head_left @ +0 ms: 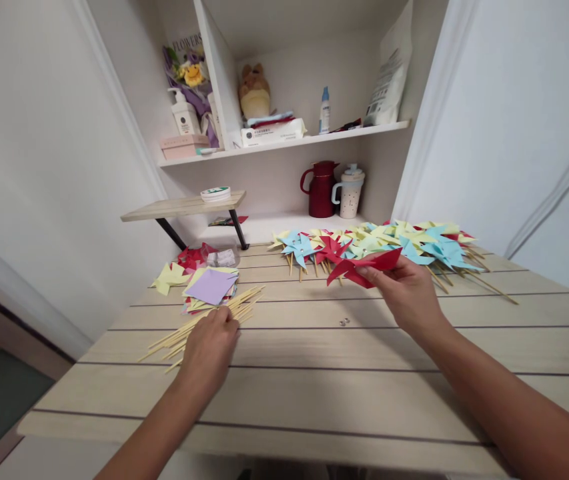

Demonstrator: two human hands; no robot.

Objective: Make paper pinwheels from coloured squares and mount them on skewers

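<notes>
From where I stand, the person's right hand [413, 293] holds a bright red, folded paper pinwheel head [355, 266] up over the pale wooden plank worktop [314, 400]. The thumb and fingers pinch it near its middle, with the thumb on the near face and the points of paper jutting out to both sides of the grip. Below it, on the boards, lie a few tiny silvery pieces [345, 322], touched by neither hand.

The left hand [210, 347] is down on a loose spread of thin, straw-coloured wooden sticks [177, 339], its fingers curled in over them; I cannot tell whether they pinch one. Just beyond the sticks sits a stack of square coloured papers with a lilac sheet [211, 287] on top. Behind the red head, blue, yellow and red paper pinwheels on sticks [389, 239] lie heaped together.
</notes>
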